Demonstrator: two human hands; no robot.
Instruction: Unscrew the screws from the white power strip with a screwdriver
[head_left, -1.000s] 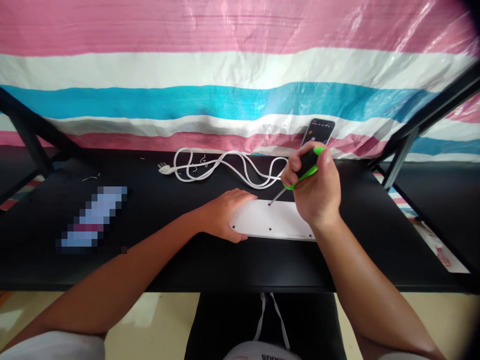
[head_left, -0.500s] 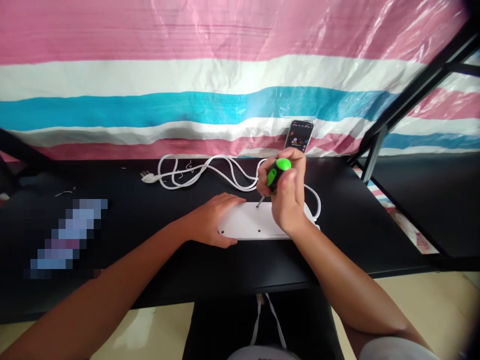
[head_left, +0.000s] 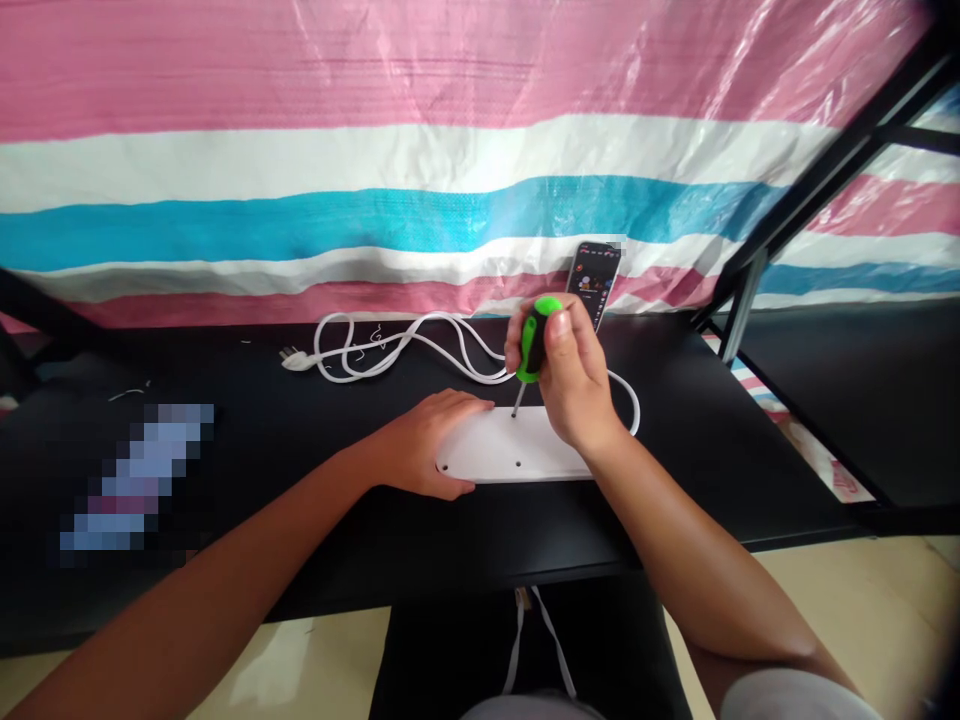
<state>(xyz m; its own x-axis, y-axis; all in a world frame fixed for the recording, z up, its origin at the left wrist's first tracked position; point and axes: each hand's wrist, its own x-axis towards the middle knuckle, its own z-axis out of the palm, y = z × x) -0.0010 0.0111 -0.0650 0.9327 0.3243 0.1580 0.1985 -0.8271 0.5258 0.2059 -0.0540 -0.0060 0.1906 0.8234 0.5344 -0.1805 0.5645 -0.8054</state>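
Observation:
A white power strip (head_left: 487,445) lies on the black table with its flat side and small dark screw holes facing up. My left hand (head_left: 427,440) is wrapped round its left end, thumb on the near edge and fingers on the far edge. In my right hand (head_left: 574,370) is a screwdriver (head_left: 534,345) with a green and black handle. Its metal shaft slants down, and the tip sits at a hole near the strip's far edge. My right hand and wrist cover the strip's right part.
The strip's white cord (head_left: 420,330) lies looped behind it, ending in a plug (head_left: 296,360). A phone (head_left: 596,270) leans against the striped plastic sheet (head_left: 337,225). A blurred-out rectangular item (head_left: 142,480) lies at left. Black metal frame bars (head_left: 817,220) stand at right.
The screwdriver's handle has turned and swung left, and the shaft stands more upright. My right hand has rotated with it. The tip and my left hand have stayed in place.

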